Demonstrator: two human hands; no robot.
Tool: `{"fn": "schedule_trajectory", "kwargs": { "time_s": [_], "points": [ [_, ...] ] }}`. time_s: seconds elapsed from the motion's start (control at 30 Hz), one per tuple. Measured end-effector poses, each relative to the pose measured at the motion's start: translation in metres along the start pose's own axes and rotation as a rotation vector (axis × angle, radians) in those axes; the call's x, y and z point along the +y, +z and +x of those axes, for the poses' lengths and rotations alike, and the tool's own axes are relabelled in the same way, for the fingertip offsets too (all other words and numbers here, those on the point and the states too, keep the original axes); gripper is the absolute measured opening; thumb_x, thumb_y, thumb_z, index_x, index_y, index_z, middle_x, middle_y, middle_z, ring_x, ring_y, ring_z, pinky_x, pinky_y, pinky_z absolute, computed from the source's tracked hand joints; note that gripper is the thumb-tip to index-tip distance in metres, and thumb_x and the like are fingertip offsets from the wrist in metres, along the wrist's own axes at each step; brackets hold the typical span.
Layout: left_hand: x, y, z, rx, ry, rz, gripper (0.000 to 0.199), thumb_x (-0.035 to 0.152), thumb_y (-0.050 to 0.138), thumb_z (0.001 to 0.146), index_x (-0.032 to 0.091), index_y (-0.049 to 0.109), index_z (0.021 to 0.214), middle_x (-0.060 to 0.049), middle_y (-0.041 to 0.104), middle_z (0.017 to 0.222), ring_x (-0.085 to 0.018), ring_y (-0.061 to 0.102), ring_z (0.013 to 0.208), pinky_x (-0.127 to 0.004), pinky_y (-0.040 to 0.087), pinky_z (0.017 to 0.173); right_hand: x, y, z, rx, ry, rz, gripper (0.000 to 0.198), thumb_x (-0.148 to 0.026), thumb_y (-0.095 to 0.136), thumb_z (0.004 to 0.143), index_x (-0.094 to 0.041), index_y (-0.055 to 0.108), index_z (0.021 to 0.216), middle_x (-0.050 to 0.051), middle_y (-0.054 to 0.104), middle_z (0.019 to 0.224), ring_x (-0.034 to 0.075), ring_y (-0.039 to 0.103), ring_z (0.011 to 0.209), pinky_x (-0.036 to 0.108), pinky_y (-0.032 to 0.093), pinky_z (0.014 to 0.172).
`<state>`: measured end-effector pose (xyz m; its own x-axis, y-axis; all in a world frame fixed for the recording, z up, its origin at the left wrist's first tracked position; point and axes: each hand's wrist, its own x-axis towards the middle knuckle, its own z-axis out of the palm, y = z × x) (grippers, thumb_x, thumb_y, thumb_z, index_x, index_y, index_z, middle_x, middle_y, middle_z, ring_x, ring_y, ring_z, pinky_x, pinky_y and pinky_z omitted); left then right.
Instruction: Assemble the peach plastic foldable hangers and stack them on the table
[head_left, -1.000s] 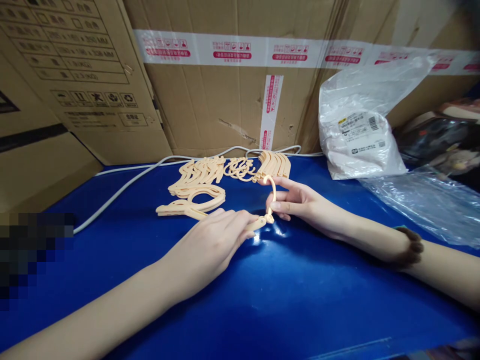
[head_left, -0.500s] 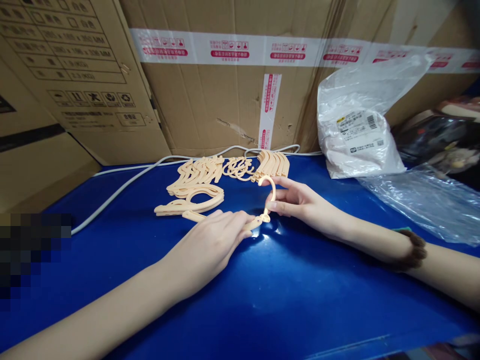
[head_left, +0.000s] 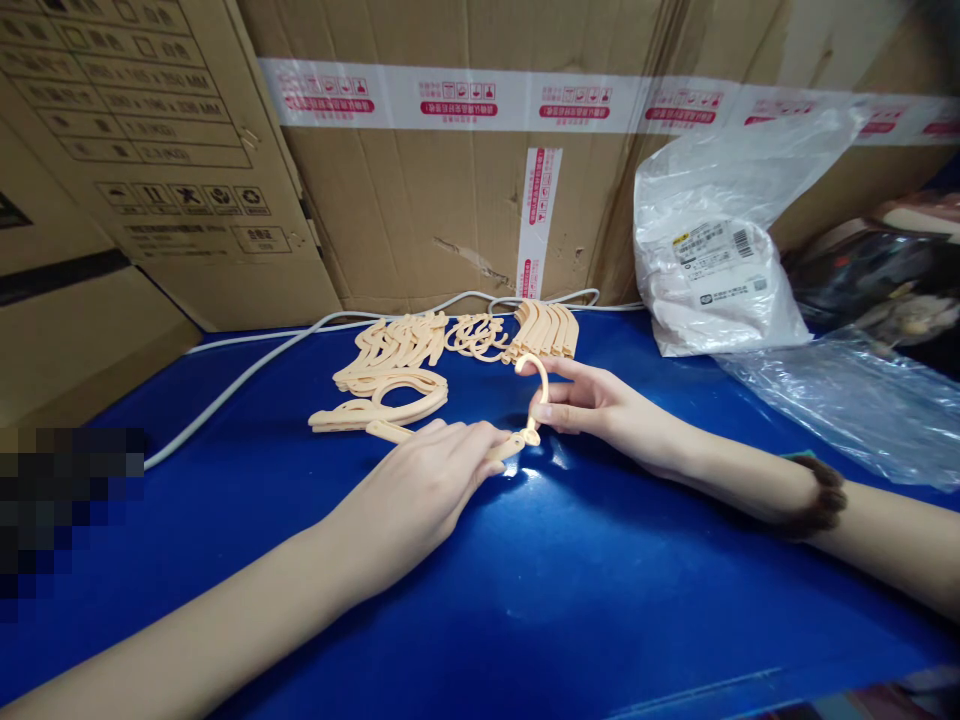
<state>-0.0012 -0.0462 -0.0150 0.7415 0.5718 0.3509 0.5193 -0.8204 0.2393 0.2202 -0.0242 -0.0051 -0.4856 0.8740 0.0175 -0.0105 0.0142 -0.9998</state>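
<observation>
My left hand [head_left: 420, 490] lies on the blue table [head_left: 525, 600] and presses down a peach plastic hanger arm [head_left: 390, 432] whose end sticks out at the fingertips. My right hand [head_left: 600, 405] pinches a peach plastic hook [head_left: 538, 385] that stands upright, its foot meeting the end of that arm. Just behind both hands lies a pile of peach hanger parts [head_left: 409, 365], with a row of curved pieces [head_left: 547, 328] at the far side.
Big cardboard boxes [head_left: 450, 200] wall off the back and left. A white cable [head_left: 247, 375] runs along their foot. At the right stand a white plastic bag [head_left: 712, 270] and a clear plastic sheet [head_left: 855, 405].
Almost nothing: the hook in my right hand has tilted slightly and both hands keep their grip in the same place.
</observation>
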Motion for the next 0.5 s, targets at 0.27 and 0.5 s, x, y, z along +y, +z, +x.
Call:
{"fn": "schedule_trajectory", "kwargs": {
  "time_s": [0.27, 0.5],
  "points": [
    [-0.0003, 0.0015, 0.0000, -0.002, -0.008, 0.018, 0.025, 0.026, 0.034, 0.101, 0.014, 0.056, 0.102, -0.004, 0.064, 0.090, -0.020, 0.058, 0.079, -0.033, 0.045, 0.071, 0.0013, -0.0014, 0.0015, -0.005, -0.008, 0.003, 0.038, -0.016, 0.062, 0.084, -0.016, 0.045, 0.117, -0.005, 0.061, 0.071, 0.008, 0.052, 0.062, 0.024, 0.034, 0.058],
    [-0.0003, 0.0026, 0.0003, 0.003, -0.012, 0.000, 0.026, 0.025, 0.034, 0.101, 0.014, 0.057, 0.108, -0.005, 0.065, 0.095, -0.021, 0.059, 0.083, -0.034, 0.046, 0.075, 0.0005, -0.0009, 0.0007, 0.001, -0.008, 0.009, 0.037, -0.013, 0.060, 0.084, -0.015, 0.044, 0.117, -0.005, 0.062, 0.071, 0.008, 0.053, 0.061, 0.023, 0.035, 0.058]
  ]
}}
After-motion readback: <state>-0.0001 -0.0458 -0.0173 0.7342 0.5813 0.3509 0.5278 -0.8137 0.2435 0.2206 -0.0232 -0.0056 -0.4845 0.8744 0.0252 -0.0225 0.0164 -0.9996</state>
